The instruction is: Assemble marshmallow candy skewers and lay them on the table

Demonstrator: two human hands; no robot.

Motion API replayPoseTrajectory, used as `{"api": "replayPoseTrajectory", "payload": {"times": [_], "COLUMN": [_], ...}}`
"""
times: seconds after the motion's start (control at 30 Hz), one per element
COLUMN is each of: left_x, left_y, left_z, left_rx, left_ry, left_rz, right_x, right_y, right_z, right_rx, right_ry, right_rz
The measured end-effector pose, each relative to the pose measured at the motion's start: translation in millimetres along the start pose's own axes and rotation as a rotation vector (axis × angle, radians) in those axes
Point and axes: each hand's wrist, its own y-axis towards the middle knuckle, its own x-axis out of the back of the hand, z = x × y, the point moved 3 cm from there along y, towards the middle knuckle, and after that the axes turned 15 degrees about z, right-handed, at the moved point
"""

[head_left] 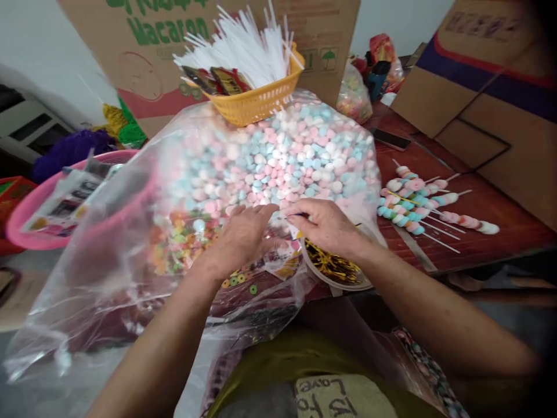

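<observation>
My left hand is over the front of the clear plastic bag, its fingers extended and apart, beside orange and green ring candies. Close to its fingertips, my right hand has thumb and fingers drawn together around something too small to make out. Pink, blue and white candies fill the large bag behind both hands. A small printed packet lies between the hands. Below my right hand stands a round tub of gold twist ties, partly covered by the wrist.
A yellow basket of white sticks rests on the candies. Candy skewers and a phone lie on the red table at right. A pink basket is at left. Cardboard boxes stand behind.
</observation>
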Motion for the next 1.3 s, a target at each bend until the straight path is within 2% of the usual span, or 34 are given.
{"api": "replayPoseTrajectory", "payload": {"times": [0.1,0.2,0.27,0.33,0.4,0.5,0.57,0.63,0.67,0.7,0.77,0.87,0.93,1.0,1.07,1.2,1.3], "left_x": [-5.3,-11.7,-14.5,-18.1,-25.2,-40.0,-47.3,-48.5,-47.2,-44.9,-38.9,-31.3,-29.1,-28.2,-27.4,-24.9,-22.7], "left_y": [-5,-3,1,4,6,4,1,-3,-6,-9,-16,-28,-35,-39,-43,-47,-51], "left_z": [-20,-37,-49,-59,-65,-70,-72,-73,-72,-70,-64,-56,-51,-46,-42,-40,-41], "left_rx": [0.057,-0.042,-0.169,-0.227,-0.2,-0.093,-0.065,-0.085,-0.101,-0.11,-0.13,-0.247,-0.317,-0.324,-0.305,-0.321,-0.33], "left_ry": [-0.349,-0.628,-0.662,-0.631,-0.605,-0.633,-0.621,-0.531,-0.478,-0.432,-0.357,-0.223,-0.145,-0.123,-0.125,-0.117,-0.068], "left_rz": [-0.052,-0.04,0.034,0.084,0.096,0.05,0.015,-0.036,-0.065,-0.101,-0.193,-0.336,-0.388,-0.399,-0.396,-0.411,-0.433], "right_x": [9,20,24,22,18,10,10,23,33,45,69,82,79,75,74,72,63], "right_y": [-22,-46,-61,-74,-84,-94,-100,-108,-114,-122,-141,-162,-170,-175,-179,-177,-169], "right_z": [7,5,0,-7,-14,-21,-27,-44,-57,-74,-112,-162,-177,-175,-157,-88,-43], "right_rx": [0.111,0.115,0.135,0.164,0.157,0.136,0.131,0.03,-0.082,-0.23,-0.593,-0.719,-0.618,-0.425,-0.264,0.037,0.17], "right_ry": [-0.032,0.038,0.149,0.248,0.266,0.109,-0.012,-0.093,-0.15,-0.208,-0.508,-0.601,-0.643,-0.655,-0.628,-0.589,-0.73], "right_rz": [-0.05,-0.061,-0.027,-0.021,-0.115,-0.292,-0.319,-0.328,-0.337,-0.371,-0.405,-0.388,-0.428,-0.48,-0.517,-0.528,-0.413]}}
